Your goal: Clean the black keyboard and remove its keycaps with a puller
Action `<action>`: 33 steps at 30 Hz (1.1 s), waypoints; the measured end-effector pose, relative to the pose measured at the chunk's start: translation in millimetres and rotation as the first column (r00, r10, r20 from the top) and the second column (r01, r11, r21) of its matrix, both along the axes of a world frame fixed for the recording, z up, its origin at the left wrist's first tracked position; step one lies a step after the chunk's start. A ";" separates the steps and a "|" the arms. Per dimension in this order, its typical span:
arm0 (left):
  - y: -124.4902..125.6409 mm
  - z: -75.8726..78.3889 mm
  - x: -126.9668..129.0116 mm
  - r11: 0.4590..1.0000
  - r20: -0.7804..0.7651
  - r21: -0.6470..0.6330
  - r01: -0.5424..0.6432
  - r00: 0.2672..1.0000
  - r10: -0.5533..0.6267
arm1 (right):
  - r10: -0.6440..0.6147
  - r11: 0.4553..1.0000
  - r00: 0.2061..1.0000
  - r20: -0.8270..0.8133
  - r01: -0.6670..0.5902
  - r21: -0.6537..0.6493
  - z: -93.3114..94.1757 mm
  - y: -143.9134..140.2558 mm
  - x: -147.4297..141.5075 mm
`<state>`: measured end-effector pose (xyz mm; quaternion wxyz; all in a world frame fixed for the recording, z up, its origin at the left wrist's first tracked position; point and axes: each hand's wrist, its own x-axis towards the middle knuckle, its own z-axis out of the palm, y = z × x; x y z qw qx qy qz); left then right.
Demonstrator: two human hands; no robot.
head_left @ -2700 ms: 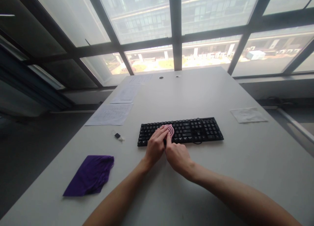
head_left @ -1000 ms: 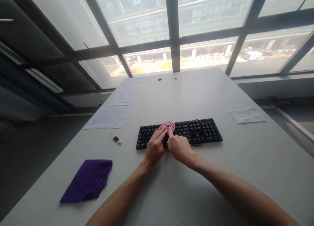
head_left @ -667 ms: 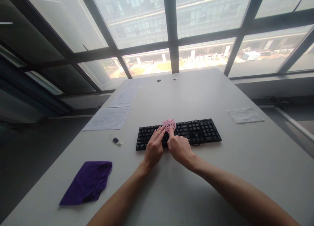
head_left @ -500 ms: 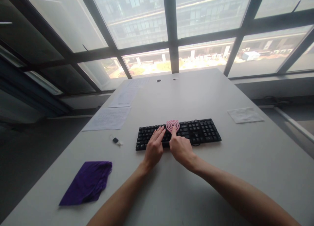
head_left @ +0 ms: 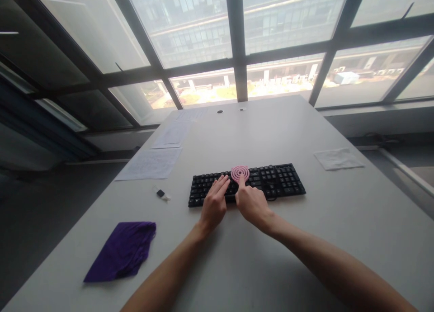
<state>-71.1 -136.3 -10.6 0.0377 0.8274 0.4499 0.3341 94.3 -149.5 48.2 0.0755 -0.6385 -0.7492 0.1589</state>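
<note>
- Windows in dark frames stood beyond the far edge of the surface, and through them we saw a pale building and bright ground.
- Near the middle of the surface, closer to its near edge than its far one, we saw a black keyboard lying lengthwise from left to right.
- On its keys, left of the number block, lay a pink disc with concentric rings.
- Our left hand was ungripped, its fingers straight and together over the keys, just left of the disc.
- Our right hand had its index finger stretched onto the disc's near part and the others curled in; whether those curled fingers gripped anything, we could not tell.
- Along the left edge of the surface we saw papers running toward the far left corner.
- Nearer us on that side were a small dark item with a clear end and a folded purple cloth.
- By the right edge lay a creased white sheet.
</note>
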 end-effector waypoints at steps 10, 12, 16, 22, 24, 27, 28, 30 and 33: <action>-0.4 -2.2 2.0 0.999 -0.009 -0.005 0.035 0.999 -0.035 | -0.073 0.995 0.995 0.072 0.068 0.075 -3.8 -7.9 30.7; -0.5 -2.4 2.8 0.999 -0.003 -0.013 0.052 0.999 -0.052 | -0.068 0.997 0.994 0.086 0.064 0.049 -5.4 -7.4 34.0; -1.1 -1.5 3.0 0.996 0.017 -0.022 0.081 0.997 -0.081 | -0.053 0.999 0.994 0.099 0.054 -0.009 -4.4 -4.2 37.4; -2.4 -1.2 2.4 0.989 0.017 -0.025 0.143 0.990 -0.142 | -0.040 0.999 0.993 0.108 0.040 0.008 -2.4 -2.2 44.3; -2.9 -1.4 3.2 0.985 0.006 -0.023 0.169 0.986 -0.169 | -0.036 0.999 0.993 0.112 0.033 0.026 -4.9 -7.6 45.8; -3.4 -1.1 4.5 0.980 -0.020 -0.025 0.197 0.980 -0.197 | -0.014 0.999 0.993 0.119 0.010 0.032 -10.8 -21.5 48.9; -3.4 -0.8 4.7 0.979 -0.026 -0.026 0.203 0.979 -0.204 | -0.002 1.000 0.993 0.120 -0.001 0.030 -12.9 -26.7 50.9; -3.3 -0.3 4.6 0.977 -0.027 -0.026 0.213 0.977 -0.213 | 0.025 0.999 0.992 0.120 -0.028 0.023 -16.7 -37.0 57.3; -3.5 -0.2 3.9 0.977 -0.019 -0.029 0.212 0.977 -0.213 | 0.069 0.997 0.992 0.102 -0.073 0.031 -22.3 -50.5 70.6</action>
